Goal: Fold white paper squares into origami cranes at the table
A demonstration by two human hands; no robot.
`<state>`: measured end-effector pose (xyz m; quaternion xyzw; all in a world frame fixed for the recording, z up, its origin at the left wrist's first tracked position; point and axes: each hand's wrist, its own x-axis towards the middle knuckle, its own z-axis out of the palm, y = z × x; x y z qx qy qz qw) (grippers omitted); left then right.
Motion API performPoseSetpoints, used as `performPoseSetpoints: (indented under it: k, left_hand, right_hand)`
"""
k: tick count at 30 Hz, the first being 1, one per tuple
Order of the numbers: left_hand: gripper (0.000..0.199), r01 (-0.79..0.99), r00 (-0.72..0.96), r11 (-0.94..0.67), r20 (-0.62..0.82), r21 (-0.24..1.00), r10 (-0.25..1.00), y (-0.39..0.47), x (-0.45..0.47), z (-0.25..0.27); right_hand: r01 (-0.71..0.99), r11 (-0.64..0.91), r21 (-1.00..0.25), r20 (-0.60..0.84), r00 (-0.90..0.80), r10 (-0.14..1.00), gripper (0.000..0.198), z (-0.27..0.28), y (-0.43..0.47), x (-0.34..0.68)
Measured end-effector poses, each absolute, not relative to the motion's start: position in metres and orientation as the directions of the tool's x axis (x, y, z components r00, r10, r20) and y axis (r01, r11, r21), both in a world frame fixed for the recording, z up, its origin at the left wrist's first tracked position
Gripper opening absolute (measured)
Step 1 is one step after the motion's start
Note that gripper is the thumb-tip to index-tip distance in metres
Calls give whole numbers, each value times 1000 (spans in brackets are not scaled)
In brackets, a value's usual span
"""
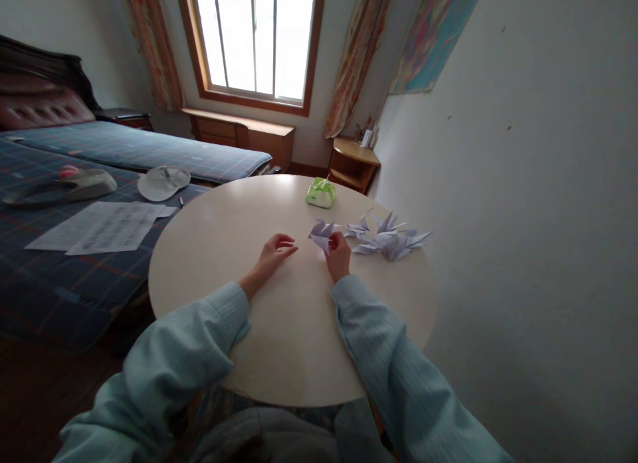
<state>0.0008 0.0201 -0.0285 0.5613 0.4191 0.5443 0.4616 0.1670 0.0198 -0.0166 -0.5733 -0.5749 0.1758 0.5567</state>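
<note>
A pale lilac folded paper crane [320,233] is pinched in my right hand [339,253], just above the middle of the round white table [219,230]. My left hand [277,248] is a short way to the left of it, fingers apart and slightly curled, holding nothing. To the right of my right hand lies a cluster of similar paper cranes [391,240], several of them overlapping, with pointed wings and tails sticking up. The fingertips of my right hand are partly hidden behind the folded paper.
A green and white tissue pack [320,193] sits toward the table's far edge. At left, a bed [100,277] holds printed sheets [107,225], a white cap [163,183] and a grey bag [90,185]. The wall [523,250] runs close along the right side.
</note>
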Motion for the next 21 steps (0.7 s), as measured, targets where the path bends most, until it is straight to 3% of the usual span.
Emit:
performPoseSetpoints:
  k: [5,12,21]
  left_hand:
    - [27,-14,48,-173,174,985,984,20,0,-27]
    - [23,-27,43,-163,164,986,986,20,1,-26]
    - [21,-30,44,-136,137,990,990,20,2,-26]
  right_hand:
    - [648,189,-738,521,368,771,17,-21,32,198]
    - [662,89,-744,463,414,784,23,-28,41,218]
    - [726,54,-685,492,407,769,22,-26,38,217]
